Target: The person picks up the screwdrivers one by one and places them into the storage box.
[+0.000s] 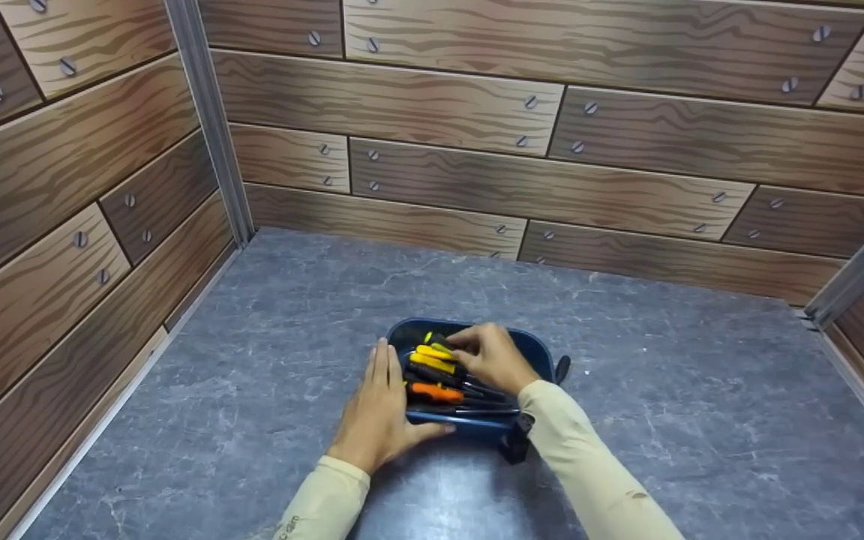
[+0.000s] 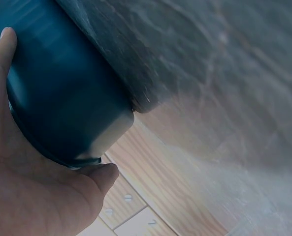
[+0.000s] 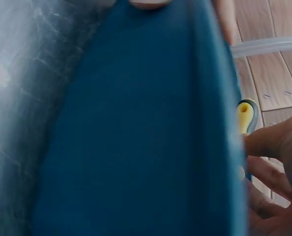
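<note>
A blue plastic bin [image 1: 477, 433] stands on the table, holding several hand tools whose handles point left. Among them are a screwdriver with an orange and black handle [image 1: 436, 392] and tools with yellow and black handles [image 1: 432, 363]. My right hand [image 1: 498, 361] reaches over the bin and pinches a dark handle with yellow-green parts [image 1: 438, 342], seemingly a screwdriver. The right wrist view shows a yellow and black handle end [image 3: 245, 116] beside those fingers. Against the bin's near left corner lies my left hand [image 1: 376, 416], fingers straight along the left side and thumb along the front wall.
The bin sits on a grey marble-patterned tabletop [image 1: 267, 337]. Wood-patterned panels [image 1: 432, 172] wall in the back and sides, with metal posts [image 1: 211, 120] in the corners. A black fitting [image 1: 516, 441] hangs by the right wrist, in front of the bin.
</note>
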Tool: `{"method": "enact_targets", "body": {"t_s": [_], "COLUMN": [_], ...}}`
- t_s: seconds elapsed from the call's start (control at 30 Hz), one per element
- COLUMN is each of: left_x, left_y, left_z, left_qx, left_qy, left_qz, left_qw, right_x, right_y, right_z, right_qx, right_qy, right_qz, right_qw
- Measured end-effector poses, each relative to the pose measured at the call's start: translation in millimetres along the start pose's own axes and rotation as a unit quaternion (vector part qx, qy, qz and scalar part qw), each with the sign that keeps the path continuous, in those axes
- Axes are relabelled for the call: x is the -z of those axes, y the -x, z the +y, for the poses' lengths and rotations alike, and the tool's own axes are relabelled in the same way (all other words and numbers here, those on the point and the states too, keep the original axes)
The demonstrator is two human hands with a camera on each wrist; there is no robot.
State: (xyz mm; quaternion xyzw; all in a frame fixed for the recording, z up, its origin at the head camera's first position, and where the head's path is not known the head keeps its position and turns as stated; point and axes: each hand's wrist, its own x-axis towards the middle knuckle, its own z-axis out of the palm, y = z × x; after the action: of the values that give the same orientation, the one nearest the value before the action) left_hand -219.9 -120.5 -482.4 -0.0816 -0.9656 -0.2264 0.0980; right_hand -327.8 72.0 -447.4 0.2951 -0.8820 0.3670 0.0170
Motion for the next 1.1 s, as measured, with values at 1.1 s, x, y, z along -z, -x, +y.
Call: {"method": "enact_targets", "body": {"t_s": [1.1], "left_x": [0.5], "left_y": [-0.7], "left_z": [0.8], "left_qx": [0.005], "left_qy": [0.0], "left_qz": [-0.01], "left_qw": [0.9999], "right_x": [-12.4], "right_y": [2], "right_z": [2], "right_qx": [0.013], "right_qy": [0.033], "right_qz": [-0.038], "right_qw": [0.999]}}
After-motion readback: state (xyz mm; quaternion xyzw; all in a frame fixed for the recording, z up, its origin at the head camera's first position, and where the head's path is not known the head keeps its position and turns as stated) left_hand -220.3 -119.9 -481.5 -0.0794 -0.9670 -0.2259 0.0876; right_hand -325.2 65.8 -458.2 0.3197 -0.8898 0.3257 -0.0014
